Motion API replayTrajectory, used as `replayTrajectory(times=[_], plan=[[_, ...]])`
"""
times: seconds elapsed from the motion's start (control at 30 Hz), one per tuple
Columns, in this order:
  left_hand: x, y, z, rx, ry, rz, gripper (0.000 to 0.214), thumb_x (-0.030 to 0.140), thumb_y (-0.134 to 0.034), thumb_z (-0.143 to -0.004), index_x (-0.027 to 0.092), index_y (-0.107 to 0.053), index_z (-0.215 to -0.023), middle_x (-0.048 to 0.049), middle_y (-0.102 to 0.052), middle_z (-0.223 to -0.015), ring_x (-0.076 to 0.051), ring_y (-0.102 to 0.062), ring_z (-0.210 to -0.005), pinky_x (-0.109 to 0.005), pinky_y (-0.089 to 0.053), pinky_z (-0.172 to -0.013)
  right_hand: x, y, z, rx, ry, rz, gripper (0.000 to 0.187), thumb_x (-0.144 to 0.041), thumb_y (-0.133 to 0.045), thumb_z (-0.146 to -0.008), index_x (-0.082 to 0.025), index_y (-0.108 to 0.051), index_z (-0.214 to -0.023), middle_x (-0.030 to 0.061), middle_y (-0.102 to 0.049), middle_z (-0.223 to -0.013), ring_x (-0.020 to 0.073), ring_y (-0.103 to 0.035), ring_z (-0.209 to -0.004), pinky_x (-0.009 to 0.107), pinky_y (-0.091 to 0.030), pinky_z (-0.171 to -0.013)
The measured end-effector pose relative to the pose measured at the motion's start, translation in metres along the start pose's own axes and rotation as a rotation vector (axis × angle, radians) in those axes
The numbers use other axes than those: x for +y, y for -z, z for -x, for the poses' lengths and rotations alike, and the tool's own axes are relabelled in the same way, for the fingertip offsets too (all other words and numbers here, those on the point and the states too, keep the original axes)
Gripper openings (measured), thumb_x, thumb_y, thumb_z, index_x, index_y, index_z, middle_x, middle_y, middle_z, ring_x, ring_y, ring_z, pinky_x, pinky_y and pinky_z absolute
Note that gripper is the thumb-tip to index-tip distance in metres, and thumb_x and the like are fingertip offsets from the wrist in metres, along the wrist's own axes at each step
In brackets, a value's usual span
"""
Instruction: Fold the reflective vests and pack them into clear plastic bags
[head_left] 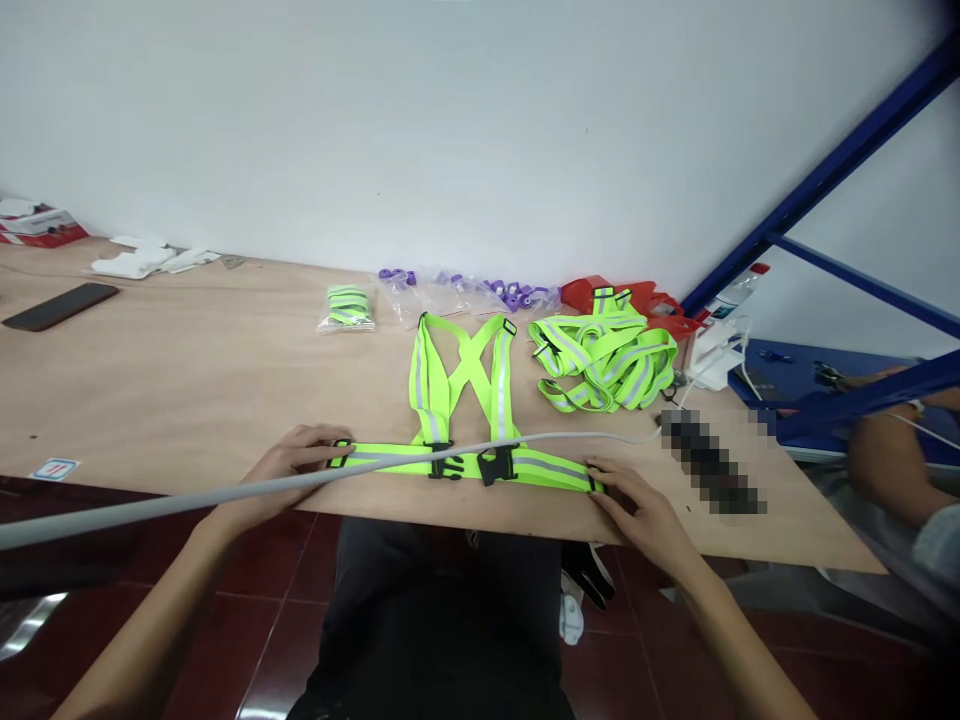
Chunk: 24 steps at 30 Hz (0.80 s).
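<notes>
A neon-yellow reflective vest (502,390) made of straps lies spread on the table, its shoulder straps crossed in an X at the back. Its black side-release buckle is unfastened, with the pronged half (444,462) and the socket half (496,466) apart. My left hand (300,462) grips the left end of the waist strap by its black slider, fingers closed on it. At the opposite end, my right hand (639,508) holds the strap between thumb and fingers. A grey cable (262,487) passes in front of the vest and left hand, partly covering both.
More reflective straps (607,360) lie heaped at right, before a red bag (652,300). A bagged folded vest (349,306) and purple rolls (514,294) are along the wall. A phone (61,306) lies left. Another person's arm (892,460) shows beyond the blue frame (832,185).
</notes>
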<state>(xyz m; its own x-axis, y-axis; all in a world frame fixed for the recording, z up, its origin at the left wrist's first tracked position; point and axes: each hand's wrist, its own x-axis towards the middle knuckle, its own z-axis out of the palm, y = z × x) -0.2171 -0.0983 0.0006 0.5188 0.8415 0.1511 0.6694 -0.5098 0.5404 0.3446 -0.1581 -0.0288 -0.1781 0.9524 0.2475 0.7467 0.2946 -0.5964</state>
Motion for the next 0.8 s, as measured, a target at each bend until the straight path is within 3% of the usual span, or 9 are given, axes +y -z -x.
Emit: replayTrajectory(times=[0.13,0.27,0.37,0.47,0.67,0.8], plan=[[0.013,0.008,-0.006,-0.007,-0.01,-0.068,0.035,0.047,-0.06,-0.098,0.033,-0.073,-0.127,-0.0044,-0.066,-0.137,-0.028,-0.06,-0.126,-0.04,-0.052,-0.106,-0.009,-0.001,-0.002,0.041,0.037,0.057,0.029,-0.041,-0.063,-0.095,-0.024,-0.072,-0.118,0.0121,-0.07,-0.129,0.0301,-0.066,-0.122,0.049,-0.056,-0.103],[0.046,0.007,-0.017,0.079,-0.064,-0.111,0.042,0.045,-0.062,-0.099,0.032,-0.064,-0.139,-0.0066,-0.065,-0.138,-0.029,-0.061,-0.125,-0.043,-0.05,-0.105,-0.043,-0.006,-0.013,0.134,0.16,0.135,0.023,-0.034,-0.065,-0.095,-0.025,-0.07,-0.116,0.0104,-0.069,-0.112,0.0271,-0.07,-0.106,0.041,-0.06,-0.09],[0.075,-0.012,-0.032,0.166,-0.153,-0.074,0.026,0.036,-0.06,-0.101,0.028,-0.073,-0.122,-0.0068,-0.072,-0.116,-0.024,-0.066,-0.108,-0.037,-0.054,-0.095,-0.076,-0.016,-0.031,0.115,0.346,0.179,0.015,-0.025,-0.062,-0.096,-0.025,-0.071,-0.109,0.009,-0.069,-0.101,0.0248,-0.07,-0.094,0.038,-0.06,-0.082],[0.093,-0.038,-0.051,0.098,-0.219,-0.072,0.03,0.036,-0.062,-0.1,0.027,-0.068,-0.129,-0.0076,-0.07,-0.118,-0.026,-0.064,-0.113,-0.04,-0.053,-0.095,-0.098,-0.029,-0.053,-0.013,0.416,0.238,0.016,-0.026,-0.062,-0.097,-0.024,-0.071,-0.11,0.01,-0.069,-0.101,0.0263,-0.069,-0.093,0.04,-0.059,-0.079],[0.093,-0.067,-0.07,0.016,-0.18,-0.087,0.028,0.031,-0.072,-0.093,0.025,-0.071,-0.12,-0.0096,-0.067,-0.123,-0.032,-0.058,-0.121,-0.047,-0.051,-0.101,-0.095,-0.046,-0.078,-0.236,0.282,0.311,0.042,-0.029,-0.083,-0.082,-0.022,-0.069,-0.121,0.0134,-0.07,-0.119,0.033,-0.069,-0.109,0.047,-0.059,-0.089],[0.09,-0.075,-0.066,0.054,-0.13,0.023,0.023,0.027,-0.067,-0.096,0.025,-0.073,-0.119,-0.0104,-0.066,-0.123,-0.03,-0.06,-0.118,-0.047,-0.052,-0.101,-0.085,-0.05,-0.08,-0.287,0.216,0.251,0.039,-0.027,-0.081,-0.083,-0.025,-0.07,-0.121,0.0115,-0.071,-0.122,0.0314,-0.069,-0.113,0.047,-0.058,-0.095]])
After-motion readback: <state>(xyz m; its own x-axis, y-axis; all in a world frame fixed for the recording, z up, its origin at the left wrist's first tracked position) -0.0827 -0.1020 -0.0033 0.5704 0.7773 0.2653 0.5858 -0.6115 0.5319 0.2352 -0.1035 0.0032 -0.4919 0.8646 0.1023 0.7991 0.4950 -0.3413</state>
